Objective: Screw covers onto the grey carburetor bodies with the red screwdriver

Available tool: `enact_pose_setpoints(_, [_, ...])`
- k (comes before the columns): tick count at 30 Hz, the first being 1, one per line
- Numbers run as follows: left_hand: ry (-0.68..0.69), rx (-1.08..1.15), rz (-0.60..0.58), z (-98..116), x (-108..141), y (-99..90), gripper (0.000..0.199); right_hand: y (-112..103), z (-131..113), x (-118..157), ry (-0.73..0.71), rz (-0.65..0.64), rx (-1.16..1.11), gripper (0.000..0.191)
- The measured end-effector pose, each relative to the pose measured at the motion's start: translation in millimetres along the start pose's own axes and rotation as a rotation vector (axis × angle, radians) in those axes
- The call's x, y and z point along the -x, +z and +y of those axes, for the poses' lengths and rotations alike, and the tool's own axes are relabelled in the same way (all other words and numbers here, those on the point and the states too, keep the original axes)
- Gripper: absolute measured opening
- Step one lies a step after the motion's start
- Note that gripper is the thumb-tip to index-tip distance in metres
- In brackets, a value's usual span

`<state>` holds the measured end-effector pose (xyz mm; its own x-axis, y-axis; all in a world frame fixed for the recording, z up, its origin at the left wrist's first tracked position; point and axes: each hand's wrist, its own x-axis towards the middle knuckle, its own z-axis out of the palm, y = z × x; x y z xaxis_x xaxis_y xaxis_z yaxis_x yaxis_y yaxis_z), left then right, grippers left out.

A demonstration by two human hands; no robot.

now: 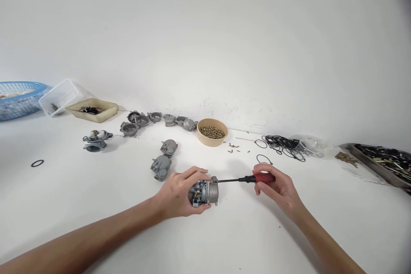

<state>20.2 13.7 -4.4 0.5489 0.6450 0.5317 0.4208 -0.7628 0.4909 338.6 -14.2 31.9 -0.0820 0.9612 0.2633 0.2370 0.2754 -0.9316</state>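
My left hand [183,192] is wrapped round a carburetor [203,192] lying on its side, its grey bowl [213,192] facing right. In my right hand [279,188] is a screwdriver [264,177] with a red and black handle. Its thin dark shaft points left, and the tip meets the upper edge of the bowl beside a small brass-coloured screw. Just beyond my left hand stand two assembled grey carburetors [161,165]. Several loose brass screws [233,148] lie past the screwdriver.
A tan tub [212,141] full of screws stands by the wall. Several grey bowls [130,129] line the back left, near another carburetor [96,140]. Black rubber rings [282,144] and a metal tray [379,167] are at right; a blue basket [22,105] is far left.
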Motion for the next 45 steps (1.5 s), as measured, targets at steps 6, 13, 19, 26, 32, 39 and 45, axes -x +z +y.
enact_pose_setpoints(6, [0.015, -0.008, 0.018, -0.6, 0.7, 0.4, 0.05, 3.4, 0.9, -1.5, 0.093, 0.043, 0.032, 0.03])
enact_pose_setpoints(13, [0.015, -0.013, 0.029, -0.7, 0.2, 0.3, 0.046, 1.0, -2.9, -0.9, -0.007, 0.015, 0.058, 0.03])
enact_pose_setpoints(19, [0.012, -0.016, 0.037, 1.1, 0.5, -0.2, 0.045, 4.3, -0.8, -2.9, 0.107, 0.039, 0.129, 0.036])
enact_pose_setpoints(26, [0.028, -0.055, 0.04, 0.7, 1.8, -0.4, 0.045, 3.9, -3.7, -0.1, 0.051, -0.013, 0.024, 0.033])
enact_pose_setpoints(32, [0.033, -0.066, 0.058, 0.4, 2.6, 0.9, 0.045, 1.3, -2.3, -2.3, 0.112, -0.035, 0.091, 0.034])
enact_pose_setpoints(39, [0.013, -0.067, 0.059, 1.4, 2.0, 1.0, 0.046, 1.0, 1.1, -3.7, 0.153, -0.126, 0.089, 0.04])
enact_pose_setpoints(45, [0.015, -0.061, 0.063, 1.3, 2.5, 0.8, 0.045, 1.6, 0.5, 0.2, 0.12, -0.048, -0.002, 0.032])
